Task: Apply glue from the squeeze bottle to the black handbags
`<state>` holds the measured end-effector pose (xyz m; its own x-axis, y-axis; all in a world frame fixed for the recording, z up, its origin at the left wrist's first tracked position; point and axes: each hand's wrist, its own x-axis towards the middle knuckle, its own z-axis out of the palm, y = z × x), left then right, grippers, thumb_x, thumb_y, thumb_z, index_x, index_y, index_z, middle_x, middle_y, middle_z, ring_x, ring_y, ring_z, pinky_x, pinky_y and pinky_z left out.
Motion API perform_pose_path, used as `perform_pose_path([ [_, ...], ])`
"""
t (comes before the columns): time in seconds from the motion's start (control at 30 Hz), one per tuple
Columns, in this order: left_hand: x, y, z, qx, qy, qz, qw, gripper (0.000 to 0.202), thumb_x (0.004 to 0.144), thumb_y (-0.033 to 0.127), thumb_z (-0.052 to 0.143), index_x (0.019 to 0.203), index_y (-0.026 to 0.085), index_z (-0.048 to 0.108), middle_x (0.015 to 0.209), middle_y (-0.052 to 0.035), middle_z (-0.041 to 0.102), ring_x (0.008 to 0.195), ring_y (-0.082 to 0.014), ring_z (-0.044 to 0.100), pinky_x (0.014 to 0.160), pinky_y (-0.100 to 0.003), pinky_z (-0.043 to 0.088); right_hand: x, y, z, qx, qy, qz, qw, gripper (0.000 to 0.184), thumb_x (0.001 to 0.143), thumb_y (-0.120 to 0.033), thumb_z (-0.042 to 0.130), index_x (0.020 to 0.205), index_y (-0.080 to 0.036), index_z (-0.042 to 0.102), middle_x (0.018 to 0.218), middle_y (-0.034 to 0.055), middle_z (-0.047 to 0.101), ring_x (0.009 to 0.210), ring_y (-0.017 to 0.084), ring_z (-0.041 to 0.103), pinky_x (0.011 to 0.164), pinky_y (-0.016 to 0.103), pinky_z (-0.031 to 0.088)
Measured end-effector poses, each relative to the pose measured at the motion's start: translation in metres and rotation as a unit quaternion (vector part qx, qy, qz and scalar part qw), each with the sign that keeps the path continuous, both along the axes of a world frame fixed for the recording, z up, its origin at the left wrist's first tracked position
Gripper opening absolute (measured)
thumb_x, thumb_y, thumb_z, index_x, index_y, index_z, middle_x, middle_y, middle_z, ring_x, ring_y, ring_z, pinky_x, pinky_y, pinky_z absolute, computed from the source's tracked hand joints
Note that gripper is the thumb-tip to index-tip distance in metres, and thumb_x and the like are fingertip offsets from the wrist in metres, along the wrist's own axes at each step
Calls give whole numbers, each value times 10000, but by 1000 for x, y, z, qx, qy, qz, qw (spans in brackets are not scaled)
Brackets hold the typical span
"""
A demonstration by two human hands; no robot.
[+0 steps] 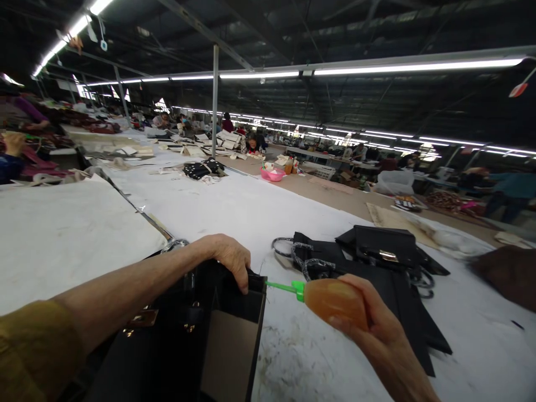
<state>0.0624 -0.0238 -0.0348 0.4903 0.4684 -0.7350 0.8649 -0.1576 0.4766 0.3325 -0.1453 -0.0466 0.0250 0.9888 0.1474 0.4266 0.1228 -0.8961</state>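
In the lower middle of the frame the left hand (pixel 228 258) is closed over the top edge of an open black bag (pixel 196 340), fingers curled down inside the rim. The bag stands on the white table (pixel 251 212) at the lower left. The right hand (pixel 377 329), lower right of centre, is wrapped around an orange squeeze bottle (pixel 330 298), whose green nozzle (pixel 280 287) points left, its tip just beside the bag's rim. More black bags (pixel 385 245) lie flat behind the bottle, and a pink basin (pixel 272 174) sits farther up the table.
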Motion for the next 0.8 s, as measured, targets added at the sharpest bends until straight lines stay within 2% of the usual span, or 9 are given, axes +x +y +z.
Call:
perform_pose_path([
  [0.17, -2, 1, 0, 3, -5, -6, 1000, 307, 573, 423, 699, 759, 178, 683, 643, -5, 649, 598, -187, 594, 539, -273, 479, 10, 0, -8, -38, -38, 53, 997, 507, 706, -462, 665, 1113, -224, 480, 931, -4, 646, 795, 216, 608, 710, 276, 471],
  [0.37, 0, -1, 2, 70, 2, -25, 997, 324, 574, 442, 676, 763, 181, 693, 611, -1, 643, 539, -180, 561, 503, -279, 457, 3, -1, 2, -34, -22, 3, 999, 503, 685, -461, 670, 1089, -230, 480, 875, -20, 643, 782, 213, 592, 670, 263, 467],
  [0.57, 2, -4, 4, 93, 12, -24, 995, 297, 589, 424, 652, 753, 179, 686, 594, 1, 621, 529, -177, 553, 478, -272, 431, 8, 2, -6, -61, -38, 47, 996, 521, 707, -470, 685, 1108, -236, 447, 857, -29, 628, 752, 195, 583, 676, 261, 463],
  [0.8, 2, -4, 6, 122, 19, -41, 992, 330, 606, 439, 638, 764, 154, 687, 643, -28, 650, 544, -175, 551, 493, -267, 439, 7, 5, -8, -60, -35, 54, 996, 524, 708, -486, 682, 1106, -237, 449, 854, -24, 633, 735, 207, 595, 655, 276, 471],
])
